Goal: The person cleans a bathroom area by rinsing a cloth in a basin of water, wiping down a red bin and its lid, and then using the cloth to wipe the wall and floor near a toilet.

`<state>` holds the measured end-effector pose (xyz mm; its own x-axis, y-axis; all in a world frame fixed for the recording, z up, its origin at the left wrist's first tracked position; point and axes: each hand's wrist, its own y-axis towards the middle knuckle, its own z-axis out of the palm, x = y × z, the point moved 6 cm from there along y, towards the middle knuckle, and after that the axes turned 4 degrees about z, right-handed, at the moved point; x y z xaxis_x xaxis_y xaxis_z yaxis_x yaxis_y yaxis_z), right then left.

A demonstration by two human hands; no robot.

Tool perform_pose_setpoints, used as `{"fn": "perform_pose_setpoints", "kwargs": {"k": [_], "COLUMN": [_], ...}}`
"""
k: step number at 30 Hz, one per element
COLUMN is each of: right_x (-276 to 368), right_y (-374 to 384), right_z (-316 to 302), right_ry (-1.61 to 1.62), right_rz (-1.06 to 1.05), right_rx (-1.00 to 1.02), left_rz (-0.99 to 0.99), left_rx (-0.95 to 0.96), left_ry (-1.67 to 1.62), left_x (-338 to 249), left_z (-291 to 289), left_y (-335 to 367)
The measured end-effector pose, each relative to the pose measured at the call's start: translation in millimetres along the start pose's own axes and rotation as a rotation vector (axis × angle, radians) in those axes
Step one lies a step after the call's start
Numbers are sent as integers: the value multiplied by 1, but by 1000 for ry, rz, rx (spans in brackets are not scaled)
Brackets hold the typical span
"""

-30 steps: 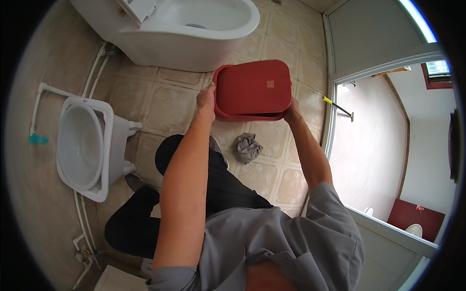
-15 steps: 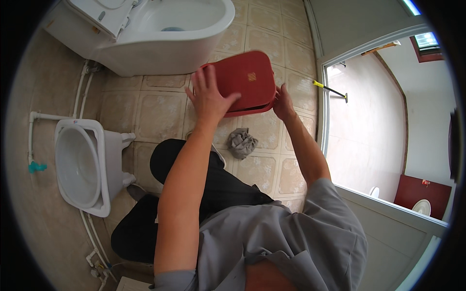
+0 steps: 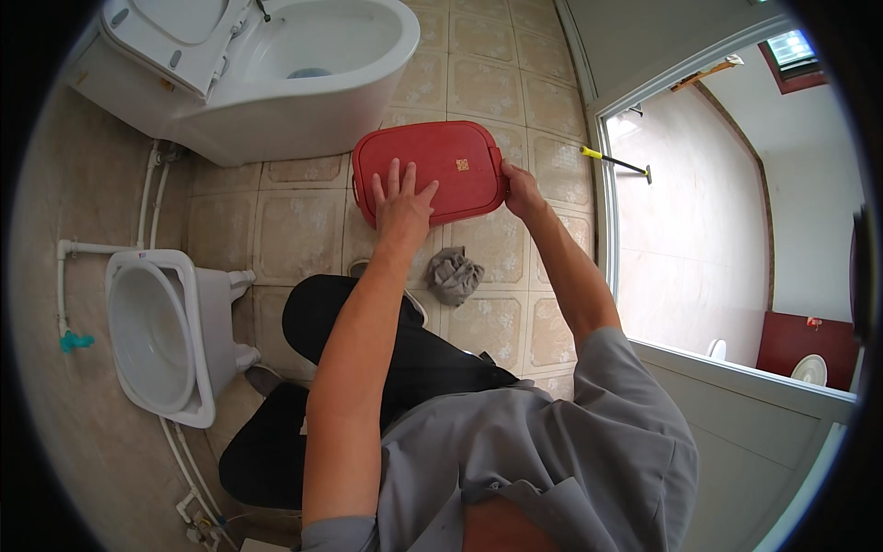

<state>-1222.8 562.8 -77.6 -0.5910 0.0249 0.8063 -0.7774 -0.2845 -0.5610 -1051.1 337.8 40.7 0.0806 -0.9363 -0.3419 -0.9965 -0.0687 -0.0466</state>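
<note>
A red plastic bin with a lid [image 3: 474, 189] is in front of me, its rounded rectangular lid facing up and bearing a small pale square mark. My left hand [image 3: 403, 210] lies flat on the lid's left half, fingers spread. At the right end, my right hand [image 3: 522, 190] is closed on the bin's edge; its fingertips are partly hidden. The lid sits level over the bin, which hides whatever is inside. Just nearer to me, a crumpled grey cloth [image 3: 455, 276] rests on the tiled floor, touched by neither hand.
Beyond the bin at the left stands a white toilet [image 3: 276, 120] with its lid raised. A white washbasin on legs [image 3: 156, 336] is at the left wall beside pipes with a green tap [image 3: 76, 341]. Right of me is a doorway frame [image 3: 602, 202]; past it lies a yellow-gripped tool [image 3: 616, 163].
The red lid has gone from tilted, with a gap along its near edge, to lying level. My left hand has come down flat on it, and my right hand has closed on the edge.
</note>
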Motion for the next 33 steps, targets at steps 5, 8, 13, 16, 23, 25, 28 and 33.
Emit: {"fn": "perform_pose_setpoints", "kwargs": {"k": [5, 8, 13, 16, 23, 25, 28, 33], "right_x": [-9, -14, -57, -123, -262, -264, -282, -204], "right_y": [23, 21, 3, -11, -99, -111, -92, -100], "right_z": [-22, -11, -34, -73, 18, 31, -5, 4], "right_ry": [19, 110, 169, 26, -1430, -1458, -1505, -1426], "right_rz": [44, 113, 18, 196, -10, -50, 26, -147], "right_rx": [20, 214, -321, -424, -206, -199, -155, -43], "left_rz": [72, 56, -184, -221, -698, -824, -837, -838], "left_rx": [-30, -256, -829, -1106, -989, -916, -736, -715], "left_ry": [104, -37, -593, -943, -616, -683, -746, -881], "left_x": [-4, -1, 61, 94, 221, 238, 212, 203], "left_z": [8, -4, -83, -140, -178, -150, -136, -115], "left_y": [0, -1, -2, -48, -281, -338, -353, -363]}}
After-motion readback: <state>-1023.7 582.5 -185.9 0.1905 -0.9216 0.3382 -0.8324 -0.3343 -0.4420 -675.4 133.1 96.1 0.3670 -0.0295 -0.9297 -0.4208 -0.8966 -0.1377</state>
